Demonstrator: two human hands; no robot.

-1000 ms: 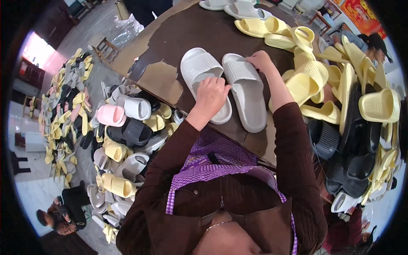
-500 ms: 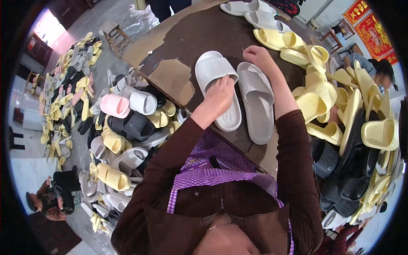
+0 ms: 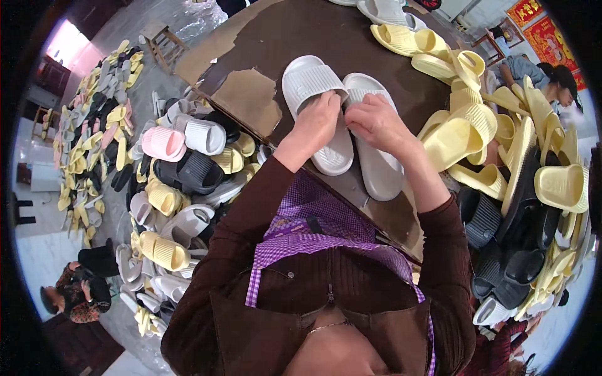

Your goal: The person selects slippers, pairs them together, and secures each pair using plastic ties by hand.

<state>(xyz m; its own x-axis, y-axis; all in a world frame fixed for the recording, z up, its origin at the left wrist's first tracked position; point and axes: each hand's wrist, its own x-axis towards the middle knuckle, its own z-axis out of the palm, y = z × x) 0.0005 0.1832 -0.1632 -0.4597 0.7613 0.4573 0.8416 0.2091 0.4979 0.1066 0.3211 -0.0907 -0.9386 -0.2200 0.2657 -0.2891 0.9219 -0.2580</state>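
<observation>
On the brown table in front of me lie two slide slippers side by side: a white slipper [image 3: 308, 74] on the left and a light grey slipper [image 3: 382, 174] on the right. My left hand [image 3: 315, 124] is closed at the inner edge of the white slipper's strap, its fingertips tucked under the opening. Over the grey slipper's strap, my right hand [image 3: 377, 123] is pinched, fingertips close to the left hand. Whatever sits in that pinch is too small to make out. The right hand hides most of the grey strap.
Yellow slippers [image 3: 461, 135] and black ones crowd the table's right side. A mixed slipper pile [image 3: 188, 175] rises at the left, with another heap [image 3: 94, 135] on the floor beyond. A wooden stool [image 3: 164, 47] stands at far left. A person [image 3: 549, 81] is at the right.
My right hand has come down and left from the grey slipper's toe to its strap, close beside my left hand. The left hand stays at the white slipper's strap.
</observation>
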